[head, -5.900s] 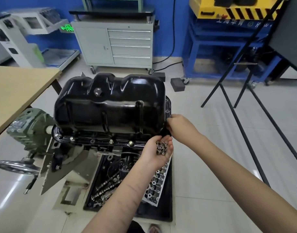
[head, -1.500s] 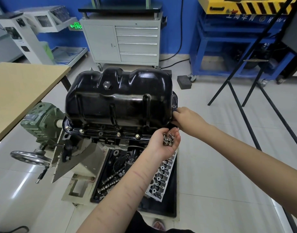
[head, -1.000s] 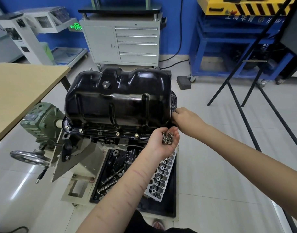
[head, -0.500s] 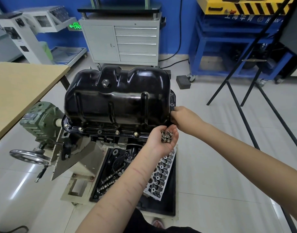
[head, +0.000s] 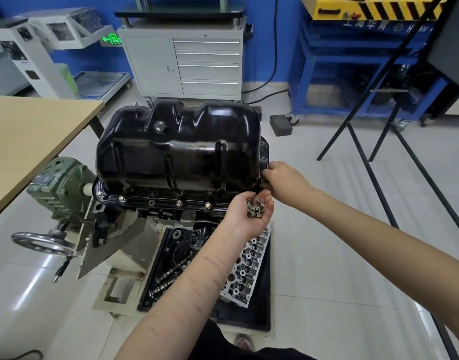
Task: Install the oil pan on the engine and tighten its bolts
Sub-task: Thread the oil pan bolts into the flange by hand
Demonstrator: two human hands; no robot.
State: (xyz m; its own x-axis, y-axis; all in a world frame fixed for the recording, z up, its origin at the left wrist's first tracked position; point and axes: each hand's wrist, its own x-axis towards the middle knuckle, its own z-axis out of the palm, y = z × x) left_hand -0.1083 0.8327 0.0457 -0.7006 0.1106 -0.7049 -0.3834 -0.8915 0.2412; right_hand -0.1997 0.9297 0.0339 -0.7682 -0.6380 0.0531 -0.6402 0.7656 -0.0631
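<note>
The oil pan (head: pixel 179 149) is sitting sump-up on the inverted engine (head: pixel 160 211), its long axis running left to right across the view; being pressed steel, it is likely stiff, fairly heavy and glossy-slick, so the flange rim looks the safest hold; the left hand (head: pixel 250 216) is cupping loose bolts (head: pixel 255 207), small and prone to rolling; the right hand (head: pixel 285 181) is working with curled fingers at the flange's right end, apparently seating a bolt, though none is visible.
</note>
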